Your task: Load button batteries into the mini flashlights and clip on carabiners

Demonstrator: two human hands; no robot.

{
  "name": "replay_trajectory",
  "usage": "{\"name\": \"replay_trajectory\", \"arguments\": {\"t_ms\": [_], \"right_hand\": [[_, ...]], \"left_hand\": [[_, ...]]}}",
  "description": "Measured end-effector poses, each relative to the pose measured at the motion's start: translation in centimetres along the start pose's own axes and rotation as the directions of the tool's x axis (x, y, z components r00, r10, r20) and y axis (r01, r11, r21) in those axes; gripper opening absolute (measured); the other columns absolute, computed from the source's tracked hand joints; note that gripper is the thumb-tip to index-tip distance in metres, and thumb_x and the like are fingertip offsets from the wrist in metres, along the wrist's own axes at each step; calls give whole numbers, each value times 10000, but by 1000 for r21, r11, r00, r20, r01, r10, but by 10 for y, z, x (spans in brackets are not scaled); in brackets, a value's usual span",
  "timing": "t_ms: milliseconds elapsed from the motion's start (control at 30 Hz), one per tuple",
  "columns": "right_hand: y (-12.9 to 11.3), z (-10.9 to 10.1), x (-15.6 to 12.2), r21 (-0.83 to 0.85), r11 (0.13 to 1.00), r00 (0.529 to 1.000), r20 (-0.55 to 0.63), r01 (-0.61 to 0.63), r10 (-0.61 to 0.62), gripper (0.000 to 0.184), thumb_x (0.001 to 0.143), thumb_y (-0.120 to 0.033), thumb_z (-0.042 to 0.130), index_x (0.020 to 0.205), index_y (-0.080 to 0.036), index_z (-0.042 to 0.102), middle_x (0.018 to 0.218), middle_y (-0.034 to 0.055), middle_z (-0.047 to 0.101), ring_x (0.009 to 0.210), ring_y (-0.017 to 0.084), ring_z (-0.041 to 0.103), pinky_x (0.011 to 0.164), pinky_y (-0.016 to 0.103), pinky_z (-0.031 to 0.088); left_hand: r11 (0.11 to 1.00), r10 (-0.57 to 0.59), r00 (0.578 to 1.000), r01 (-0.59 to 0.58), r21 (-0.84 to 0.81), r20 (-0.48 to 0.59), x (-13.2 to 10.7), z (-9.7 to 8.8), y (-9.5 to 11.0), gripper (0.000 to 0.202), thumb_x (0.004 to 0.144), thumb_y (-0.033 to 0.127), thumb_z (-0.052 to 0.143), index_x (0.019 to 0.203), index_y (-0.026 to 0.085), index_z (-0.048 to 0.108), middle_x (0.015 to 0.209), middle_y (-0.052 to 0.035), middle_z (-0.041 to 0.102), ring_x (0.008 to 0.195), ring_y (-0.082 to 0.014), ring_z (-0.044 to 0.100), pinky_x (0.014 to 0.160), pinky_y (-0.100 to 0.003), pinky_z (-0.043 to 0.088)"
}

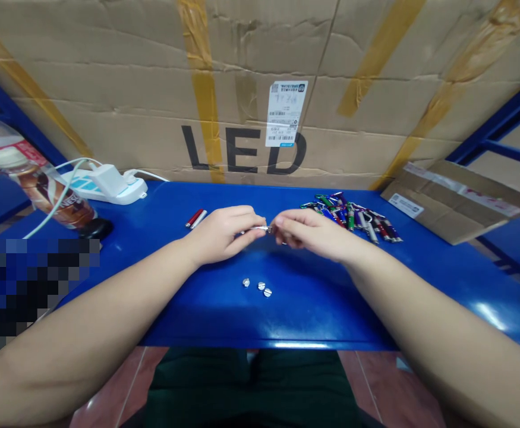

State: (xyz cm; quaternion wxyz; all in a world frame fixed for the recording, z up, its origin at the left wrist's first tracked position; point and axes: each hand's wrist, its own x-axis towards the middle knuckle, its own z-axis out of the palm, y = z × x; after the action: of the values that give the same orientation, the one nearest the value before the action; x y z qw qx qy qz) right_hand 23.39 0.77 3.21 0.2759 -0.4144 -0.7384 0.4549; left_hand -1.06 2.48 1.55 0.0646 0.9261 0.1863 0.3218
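Observation:
In my left hand (228, 235), thumb and fingers pinch a slim silver tube (262, 229), which looks like part of a small keychain flashlight. My right hand (302, 232) is closed at the tube's right end, its thumb and forefinger close together there; whatever they grip is mostly hidden by the fingers. Three small round silver caps (261, 286) lie on the blue table (313, 315) in front of my hands. Behind my left hand rest a red tube (194, 217) and a silver tube (199, 219), side by side.
Several coloured small flashlights with clips are heaped (351, 220) beyond my right hand. A cardboard box (460, 199) sits at the right. At the left stand a power strip (108, 184) with cables and a drink bottle (59, 190). A big "LED" carton (153, 89) walls the back.

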Motion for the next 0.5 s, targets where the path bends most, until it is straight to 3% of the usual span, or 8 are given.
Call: {"name": "replay_trajectory", "arguments": {"t_ms": [67,167,300,500], "right_hand": [[4,-16,-3,-335,937,981,-132,94,-145,259,981,-370,569,920,-181,735,894,68,736,807,193,645,768,328,511],[16,-37,-6,-629,769,982,-42,116,-182,153,903,-259,670,977,-189,785,1038,108,726,967,266,674,922,418,512],[30,-41,-3,-685,714,989,117,146,-90,230,894,-255,710,1098,-209,806,1115,115,690,1028,272,668,970,434,515],[30,-27,2,-650,733,979,157,202,-131,35,877,-196,692,876,-188,727,954,77,702,858,206,658,826,353,524]], "left_hand": [[998,-69,997,69,-14,21,1,-4,0,248,1066,308,493,1120,170,693,985,-86,727,914,-189,676,855,-311,538],[982,-188,978,187,15,87,0,-8,-3,255,1056,342,508,1160,180,674,1068,-84,736,974,-207,689,912,-339,539],[955,-296,936,295,32,190,-2,-9,-9,240,1028,369,544,1161,201,650,1084,-62,738,957,-212,695,881,-345,546],[951,-302,933,309,-6,195,0,-6,-7,217,996,363,589,1094,178,647,1064,-76,725,965,-223,683,885,-357,540]]}}
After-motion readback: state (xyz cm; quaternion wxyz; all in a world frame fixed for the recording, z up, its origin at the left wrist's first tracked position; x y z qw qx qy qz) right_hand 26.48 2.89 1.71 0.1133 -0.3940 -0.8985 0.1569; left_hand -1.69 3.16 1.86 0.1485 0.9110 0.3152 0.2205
